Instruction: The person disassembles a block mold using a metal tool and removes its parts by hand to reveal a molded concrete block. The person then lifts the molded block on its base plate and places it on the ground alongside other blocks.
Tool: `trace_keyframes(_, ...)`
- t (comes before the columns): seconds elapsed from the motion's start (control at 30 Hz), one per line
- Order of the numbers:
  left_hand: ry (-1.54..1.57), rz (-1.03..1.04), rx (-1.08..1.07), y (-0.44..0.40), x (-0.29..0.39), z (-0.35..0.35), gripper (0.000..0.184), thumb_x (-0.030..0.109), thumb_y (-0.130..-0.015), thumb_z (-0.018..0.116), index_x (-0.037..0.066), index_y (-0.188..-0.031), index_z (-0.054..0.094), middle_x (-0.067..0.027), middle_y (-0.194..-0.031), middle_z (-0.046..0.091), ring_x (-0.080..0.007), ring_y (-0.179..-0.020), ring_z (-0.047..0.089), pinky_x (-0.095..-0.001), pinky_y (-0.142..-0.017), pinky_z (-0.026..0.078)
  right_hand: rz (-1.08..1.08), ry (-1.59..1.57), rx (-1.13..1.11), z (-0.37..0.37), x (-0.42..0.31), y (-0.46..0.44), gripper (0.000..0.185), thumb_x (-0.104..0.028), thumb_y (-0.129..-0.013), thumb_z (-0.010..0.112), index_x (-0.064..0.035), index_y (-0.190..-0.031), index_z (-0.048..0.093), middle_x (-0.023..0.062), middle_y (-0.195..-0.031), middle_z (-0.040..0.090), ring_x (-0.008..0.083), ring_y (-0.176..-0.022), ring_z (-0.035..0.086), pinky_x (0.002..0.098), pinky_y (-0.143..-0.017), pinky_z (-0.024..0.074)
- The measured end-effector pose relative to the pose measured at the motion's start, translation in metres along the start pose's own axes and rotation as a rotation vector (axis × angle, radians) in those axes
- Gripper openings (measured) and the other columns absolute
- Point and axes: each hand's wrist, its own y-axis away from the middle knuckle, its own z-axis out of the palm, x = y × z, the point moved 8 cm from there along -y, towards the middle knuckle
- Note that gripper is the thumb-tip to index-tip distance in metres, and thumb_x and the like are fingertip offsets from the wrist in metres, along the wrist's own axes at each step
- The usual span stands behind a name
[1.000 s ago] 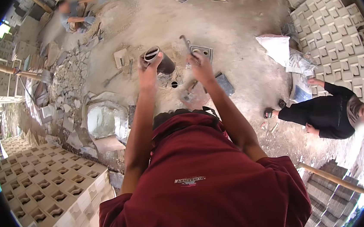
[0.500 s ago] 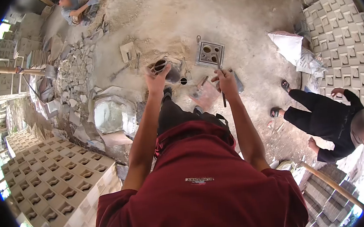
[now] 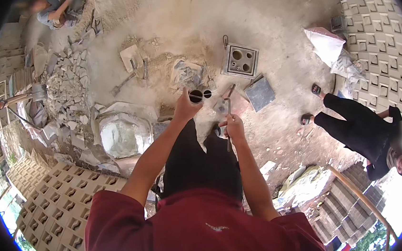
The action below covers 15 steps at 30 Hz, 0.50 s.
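My left hand [image 3: 187, 108] is closed around a short, open-ended metal cylinder [image 3: 195, 96], whose dark round opening faces up. Just right of it is a smaller dark ring [image 3: 208, 94]; whether the two touch, I cannot tell. In my right hand [image 3: 234, 127] is a thin metal rod [image 3: 229, 106] with a bent upper end, its lower part sticking out below the fist. Beyond my hands lies a square metal mould [image 3: 240, 61] with several round holes. Near it rests a flat grey plate [image 3: 259, 94] on the ground.
A water-filled basin [image 3: 125, 134] sits to my left beside broken rubble [image 3: 67, 84]. Stacked pale perforated blocks [image 3: 58, 209] stand at lower left, with more blocks [image 3: 377, 38] at right. A person in black [image 3: 353, 119] is at right, another person [image 3: 57, 11] at upper left. A trowel [image 3: 122, 84] lies ahead.
My left hand has moved right and toward me with the cylinder. My right hand has drawn back, away from the mould, with the rod. The flat plate is now fully visible; the whole view has shifted.
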Motion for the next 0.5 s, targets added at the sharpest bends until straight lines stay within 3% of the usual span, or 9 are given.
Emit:
trace_keyframes(0.13, -0.034, -0.084, -0.111, -0.04, -0.069, 0.04, 0.066, 0.026, -0.065, 0.077, 0.0, -0.115, 0.042, -0.0219, -0.1, 0.058, -0.0408, -0.1, 0.056, -0.0467, -0.085, 0.046, -0.014, -0.03, 0.01, 0.035, 0.025, -0.065, 0.03, -0.023, -0.097, 0.044, 0.005, -0.104, 0.051, 0.0145, -0.069, 0.065, 0.0131, -0.035, 0.049, 0.0273, -0.032, 0.038)
trace_keyframes(0.2, -0.176, 0.059, -0.036, -0.065, -0.095, 0.056, 0.066, 0.024, -0.064, 0.076, 0.001, -0.116, 0.042, -0.0212, -0.109, 0.051, -0.04, -0.106, 0.051, -0.0454, -0.087, 0.045, 0.008, -0.005, 0.004, 0.048, 0.038, -0.107, 0.029, -0.023, -0.097, 0.044, 0.005, -0.103, 0.051, 0.014, -0.069, 0.065, 0.013, -0.035, 0.049, 0.0272, -0.032, 0.038)
trace_keyframes(0.4, -0.237, -0.042, 0.034, -0.14, -0.232, 0.135, 0.063, 0.021, -0.067, 0.074, 0.0, -0.119, 0.044, -0.0216, -0.111, 0.048, -0.0408, -0.109, 0.048, -0.0463, -0.089, 0.043, -0.063, 0.062, -0.024, 0.086, 0.11, -0.255, 0.028, -0.023, -0.096, 0.045, 0.0038, -0.1, 0.052, 0.0118, -0.066, 0.064, 0.0127, -0.034, 0.049, 0.0272, -0.03, 0.0359)
trace_keyframes(0.5, -0.315, -0.082, 0.075, -0.171, -0.291, 0.17, 0.063, 0.02, -0.067, 0.074, 0.0, -0.119, 0.044, -0.0216, -0.109, 0.049, -0.0408, -0.108, 0.049, -0.0462, -0.091, 0.042, -0.039, 0.141, -0.008, 0.093, 0.129, -0.328, 0.027, -0.023, -0.096, 0.046, 0.0033, -0.098, 0.052, 0.0116, -0.062, 0.063, 0.0166, -0.04, 0.053, 0.031, -0.038, 0.0405)
